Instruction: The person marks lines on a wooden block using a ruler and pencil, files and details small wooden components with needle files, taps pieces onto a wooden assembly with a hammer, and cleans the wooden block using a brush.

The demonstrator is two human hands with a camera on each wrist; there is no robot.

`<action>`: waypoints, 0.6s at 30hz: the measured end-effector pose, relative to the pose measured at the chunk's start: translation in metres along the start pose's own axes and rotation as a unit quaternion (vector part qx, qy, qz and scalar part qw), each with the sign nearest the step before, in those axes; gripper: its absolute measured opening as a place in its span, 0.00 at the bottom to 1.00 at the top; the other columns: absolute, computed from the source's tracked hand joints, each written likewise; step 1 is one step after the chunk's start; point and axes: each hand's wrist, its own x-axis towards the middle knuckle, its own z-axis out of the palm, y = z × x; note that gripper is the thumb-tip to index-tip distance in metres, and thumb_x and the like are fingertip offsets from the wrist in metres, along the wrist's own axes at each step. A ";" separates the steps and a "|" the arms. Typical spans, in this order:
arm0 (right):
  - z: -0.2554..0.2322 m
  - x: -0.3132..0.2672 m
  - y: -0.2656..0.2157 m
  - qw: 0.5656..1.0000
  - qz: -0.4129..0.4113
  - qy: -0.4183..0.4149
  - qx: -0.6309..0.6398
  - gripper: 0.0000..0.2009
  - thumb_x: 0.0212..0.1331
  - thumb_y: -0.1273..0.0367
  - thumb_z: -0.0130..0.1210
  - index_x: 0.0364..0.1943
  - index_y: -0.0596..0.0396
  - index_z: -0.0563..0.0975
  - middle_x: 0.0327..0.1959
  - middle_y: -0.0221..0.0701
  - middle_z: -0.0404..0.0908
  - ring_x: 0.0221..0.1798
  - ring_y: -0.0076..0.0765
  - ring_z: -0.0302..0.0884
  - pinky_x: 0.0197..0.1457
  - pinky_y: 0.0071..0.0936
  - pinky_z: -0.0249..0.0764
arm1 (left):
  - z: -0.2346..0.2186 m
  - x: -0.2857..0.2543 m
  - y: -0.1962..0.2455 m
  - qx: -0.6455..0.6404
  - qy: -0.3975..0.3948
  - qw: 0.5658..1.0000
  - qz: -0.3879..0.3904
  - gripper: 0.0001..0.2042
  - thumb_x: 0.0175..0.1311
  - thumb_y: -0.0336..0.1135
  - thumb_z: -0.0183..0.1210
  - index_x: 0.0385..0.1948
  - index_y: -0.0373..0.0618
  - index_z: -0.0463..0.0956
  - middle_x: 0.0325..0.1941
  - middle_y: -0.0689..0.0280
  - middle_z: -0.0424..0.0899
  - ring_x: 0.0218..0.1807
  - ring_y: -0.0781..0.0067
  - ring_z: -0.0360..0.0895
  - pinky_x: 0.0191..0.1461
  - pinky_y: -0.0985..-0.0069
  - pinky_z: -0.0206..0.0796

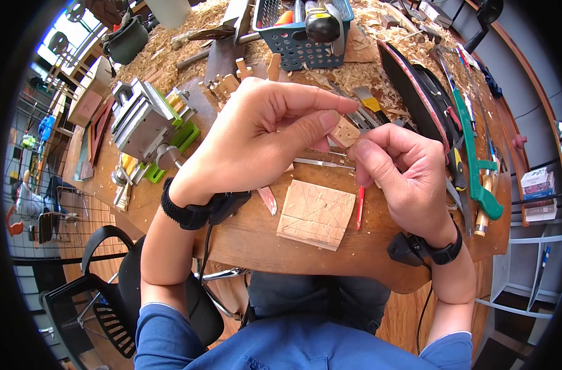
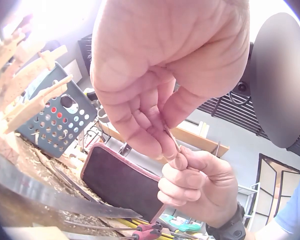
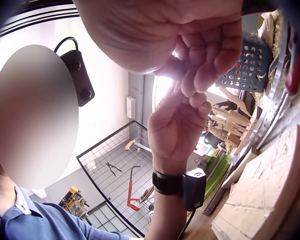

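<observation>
Woodwkg. workshop, clearly. Worktop (image 1: 385, 250) has wood shavings (image 1: 204, 23) strewn over its far part, w/ metal vise (image 1: 139, 131) on the left, plastic tool basket (image 1: 293, 57) at the back & green-handled saw (image 1: 487, 202) on the right. Cut wooden pcs. (image 1: 274, 68) stand betw. vise & basket. Nr. the front edge: wood block (image 1: 318, 216) w/ ruled lines, red pencil (image 1: 360, 209) just beside it. Right wrist view adds a wire-mesh rack (image 3: 105, 140) w/ hand tools, e.g. hacksaw (image 3: 130, 191) & pliers (image 3: 112, 168).

My left hand (image 1: 265, 132) and right hand (image 1: 407, 172) pinch a thin tan piece (image 2: 173, 139), slanted, above the desk (image 1: 379, 259), inside its near edge.
</observation>
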 end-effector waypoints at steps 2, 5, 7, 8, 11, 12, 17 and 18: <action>0.000 0.000 0.002 1.000 -0.006 0.003 0.001 0.07 0.71 0.72 0.61 0.38 0.65 0.84 0.28 0.26 0.85 0.30 0.13 0.79 0.33 0.16 0.76 | -0.002 -0.002 -0.003 0.021 -0.002 1.000 -0.002 0.13 0.74 0.27 0.63 0.56 0.37 0.85 0.38 0.70 0.88 0.38 0.88 0.81 0.42 0.84 0.76; -0.001 0.001 0.004 0.998 -0.014 0.002 -0.063 0.06 0.68 0.73 0.60 0.37 0.64 0.84 0.23 0.27 0.83 0.27 0.13 0.76 0.28 0.21 0.72 | -0.007 -0.002 0.012 0.142 -0.022 0.990 -0.002 0.12 0.68 0.24 0.67 0.52 0.35 0.86 0.37 0.69 0.88 0.38 0.88 0.80 0.40 0.85 0.75; 0.002 0.001 -0.001 0.997 -0.023 0.003 -0.068 0.07 0.67 0.73 0.60 0.36 0.65 0.84 0.21 0.29 0.83 0.26 0.16 0.76 0.28 0.24 0.73 | -0.003 -0.003 0.004 0.118 -0.005 0.992 0.034 0.12 0.67 0.20 0.65 0.50 0.34 0.87 0.32 0.70 0.86 0.37 0.88 0.78 0.39 0.84 0.71; 0.001 0.002 -0.002 0.997 -0.020 -0.006 -0.071 0.07 0.66 0.74 0.60 0.36 0.66 0.84 0.21 0.31 0.83 0.26 0.17 0.77 0.29 0.25 0.73 | -0.001 -0.003 0.005 0.121 -0.001 0.992 0.036 0.13 0.65 0.20 0.62 0.50 0.34 0.87 0.31 0.65 0.88 0.32 0.85 0.81 0.31 0.83 0.74; 0.004 0.008 0.011 0.996 -0.072 0.008 -0.054 0.07 0.64 0.73 0.61 0.35 0.66 0.84 0.23 0.36 0.85 0.27 0.20 0.78 0.31 0.28 0.75 | -0.005 0.001 -0.003 0.162 -0.003 0.980 0.118 0.16 0.61 0.19 0.61 0.50 0.36 0.87 0.31 0.60 0.90 0.32 0.83 0.85 0.34 0.81 0.76; 0.003 0.009 0.009 0.997 -0.058 0.009 -0.041 0.07 0.64 0.74 0.60 0.34 0.66 0.84 0.24 0.39 0.85 0.27 0.22 0.80 0.32 0.29 0.76 | -0.004 -0.002 0.009 0.160 -0.006 0.986 0.049 0.16 0.60 0.19 0.61 0.50 0.38 0.88 0.31 0.61 0.90 0.34 0.84 0.85 0.41 0.80 0.75; -0.003 0.008 -0.008 0.993 -0.022 -0.044 -0.110 0.08 0.72 0.70 0.60 0.39 0.62 0.84 0.24 0.25 0.82 0.29 0.13 0.73 0.30 0.23 0.70 | -0.006 -0.002 0.010 0.174 -0.052 0.976 0.120 0.18 0.60 0.18 0.54 0.50 0.37 0.87 0.35 0.59 0.91 0.36 0.76 0.87 0.43 0.77 0.78; 0.001 0.006 -0.013 0.994 -0.046 -0.015 -0.096 0.08 0.65 0.72 0.60 0.34 0.64 0.85 0.21 0.40 0.82 0.23 0.25 0.76 0.28 0.34 0.71 | -0.007 -0.003 0.012 0.169 -0.066 0.977 0.114 0.19 0.60 0.18 0.53 0.51 0.37 0.87 0.35 0.58 0.91 0.37 0.76 0.87 0.43 0.77 0.79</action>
